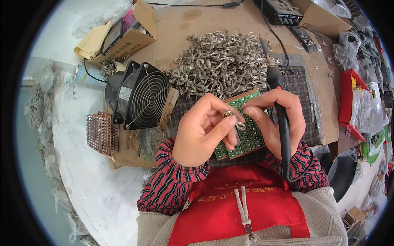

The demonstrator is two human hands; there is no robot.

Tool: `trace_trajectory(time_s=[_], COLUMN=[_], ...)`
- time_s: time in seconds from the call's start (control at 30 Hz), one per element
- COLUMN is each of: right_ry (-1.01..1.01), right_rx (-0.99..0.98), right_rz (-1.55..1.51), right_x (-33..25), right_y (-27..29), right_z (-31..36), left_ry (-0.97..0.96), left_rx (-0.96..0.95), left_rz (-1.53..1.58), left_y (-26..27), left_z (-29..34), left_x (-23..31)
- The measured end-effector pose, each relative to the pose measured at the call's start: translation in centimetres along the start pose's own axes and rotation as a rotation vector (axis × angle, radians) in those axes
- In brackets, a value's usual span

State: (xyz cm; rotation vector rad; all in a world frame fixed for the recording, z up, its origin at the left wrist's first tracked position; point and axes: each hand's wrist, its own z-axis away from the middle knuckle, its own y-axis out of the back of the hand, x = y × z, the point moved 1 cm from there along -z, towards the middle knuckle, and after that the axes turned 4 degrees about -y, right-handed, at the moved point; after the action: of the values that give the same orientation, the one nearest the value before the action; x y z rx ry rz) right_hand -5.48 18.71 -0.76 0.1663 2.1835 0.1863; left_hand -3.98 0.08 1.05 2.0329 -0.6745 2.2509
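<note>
Left hand (203, 129) pinches a small metal part (228, 113) between thumb and fingers, over the green circuit board (246, 137) at centre near. Right hand (273, 119) closed around soldering iron (276, 82), fingertips touching the part. Pile of metal pieces (221, 61) behind; fan (139, 95) left.

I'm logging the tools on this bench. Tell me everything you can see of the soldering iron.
The soldering iron has a long black handle with a red collar near its metal shaft. It stands nearly upright, tip pointing away toward the heap of metal loops. The right hand grips the handle; its black cord trails down over the striped sleeve.
</note>
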Motion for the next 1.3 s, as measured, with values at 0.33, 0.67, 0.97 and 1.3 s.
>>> trace_trajectory(time_s=[0.33, 0.67, 0.97, 1.3], right_ry=[-0.118, -0.2, -0.323, -0.104], right_rx=[-0.071, -0.049, -0.067, -0.128], right_rz=[0.004, -0.082, -0.044, -0.025], right_x=[0.2, -0.1, -0.4, 0.3], right_y=[0.2, -0.8, -0.3, -0.9], right_z=[1.2, 2.2, 2.7, 2.9], left_ry=[-0.035, 0.041, -0.102, -0.157], left_rx=[0.099, 0.175, 0.254, 0.211], left_rz=[-0.354, -0.14, -0.339, -0.665], left_y=[-0.1, -0.2, -0.1, -0.1], left_z=[1.2, 1.6, 1.9, 2.5], left_x=[-1.1, -2.3, -2.4, -2.5])
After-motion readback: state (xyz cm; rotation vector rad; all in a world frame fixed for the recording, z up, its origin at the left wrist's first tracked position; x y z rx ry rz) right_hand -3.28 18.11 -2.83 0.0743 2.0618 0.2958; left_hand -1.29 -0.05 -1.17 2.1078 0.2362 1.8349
